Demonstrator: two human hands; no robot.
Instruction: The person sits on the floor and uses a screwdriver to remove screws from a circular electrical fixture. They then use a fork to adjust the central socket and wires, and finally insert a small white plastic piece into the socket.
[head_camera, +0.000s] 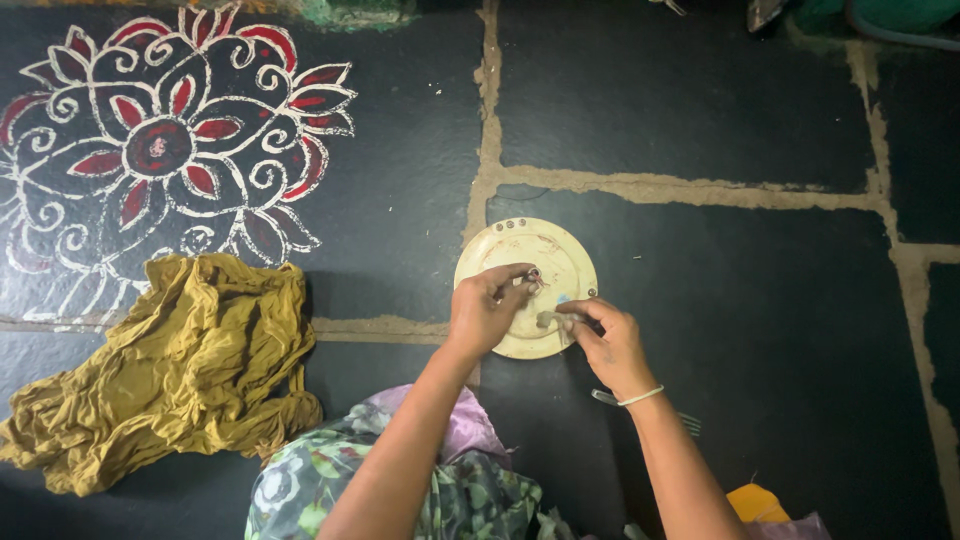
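Floral cloth (400, 480) of the person's garment, green and white with a lilac part, fills the bottom of the view, and both bare forearms rise from it toward a round cream-coloured plate (510, 245). This plate lies flat on the dark stone floor (700, 100), just below a joint of pale mortar (650, 187), and a little right of the middle of the view. It looks like a disc of metal or plastic with small holes near the rim; which material it is, I cannot tell.

On the plate, the left hand (485, 310) has its fingers curled closed and pinches some thin wires (535, 276) with red and pale colour between the fingertips. Beside it, the right hand (612, 345) has its fingers also closed, gripping a small grey piece (548, 319) that touches the plate near its lower edge. What this piece is, I cannot tell. The two hands are close together, nearly touching. A thin white bangle (642, 396) sits on the right wrist.

Just under the right wrist a slim metal tool (606, 398) lies on the floor, partly hidden by the arm. At the left a crumpled mustard-yellow cloth (170, 370) lies on the floor, well apart from the plate. Above it, a flower pattern (160, 150) in white and red is painted on the stone. A small orange object (757, 501) shows at the bottom right
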